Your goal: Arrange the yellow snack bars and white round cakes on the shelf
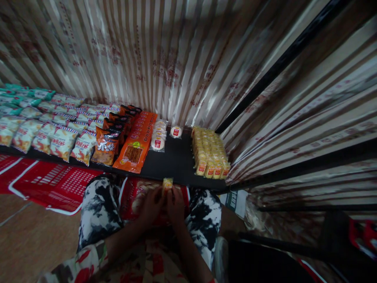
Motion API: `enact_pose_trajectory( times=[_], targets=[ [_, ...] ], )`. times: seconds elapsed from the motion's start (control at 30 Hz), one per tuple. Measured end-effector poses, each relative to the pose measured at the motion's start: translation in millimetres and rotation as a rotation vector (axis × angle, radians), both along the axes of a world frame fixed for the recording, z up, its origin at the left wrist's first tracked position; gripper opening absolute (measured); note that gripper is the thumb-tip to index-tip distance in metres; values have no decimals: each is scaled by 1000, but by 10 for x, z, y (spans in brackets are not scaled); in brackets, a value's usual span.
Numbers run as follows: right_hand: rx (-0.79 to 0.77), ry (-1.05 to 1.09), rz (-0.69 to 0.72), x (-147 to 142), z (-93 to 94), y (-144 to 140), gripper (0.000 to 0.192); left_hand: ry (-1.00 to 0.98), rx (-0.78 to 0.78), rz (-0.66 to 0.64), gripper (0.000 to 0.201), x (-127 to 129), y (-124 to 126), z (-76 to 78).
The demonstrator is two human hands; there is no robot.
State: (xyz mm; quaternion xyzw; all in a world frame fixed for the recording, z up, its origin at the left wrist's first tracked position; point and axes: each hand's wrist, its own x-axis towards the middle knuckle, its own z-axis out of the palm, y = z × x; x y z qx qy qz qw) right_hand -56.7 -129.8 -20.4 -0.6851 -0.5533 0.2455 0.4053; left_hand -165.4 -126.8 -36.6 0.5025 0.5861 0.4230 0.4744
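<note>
Over a red basket (127,196) between the knees, my left hand (153,202) and my right hand (176,204) are close together. Their closed fingers grip a small yellow snack packet (167,183) from both sides, its top standing clear of them. Packets like it form a stacked block of yellow snack packets (209,149) at the right end of the black shelf (176,167). Round white wrapped crackers (140,198) lie in the basket beside my left hand, partly hidden by it.
On the shelf stand a row of round crackers (158,141), a single cracker (176,131), a flat orange bag (134,147), orange-black bags (105,147) and many white chip bags (61,141). Striped plastic curtain (165,59) hangs behind. Red baskets (59,186) sit lower left; dark poles (273,70) cross the right.
</note>
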Motion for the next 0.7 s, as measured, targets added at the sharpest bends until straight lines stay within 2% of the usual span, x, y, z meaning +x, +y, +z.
enact_pose_trajectory(
  times=[0.13,0.33,0.7],
  targets=[
    [14,-45,-40,28,53,-10,47,26,47,-33,37,79,34,83],
    [47,-70,-102,135,51,24,49,32,50,-102,43,218,109,241],
    [30,-51,-201,416,59,95,51,77,50,-238,43,513,192,278]
  ],
)
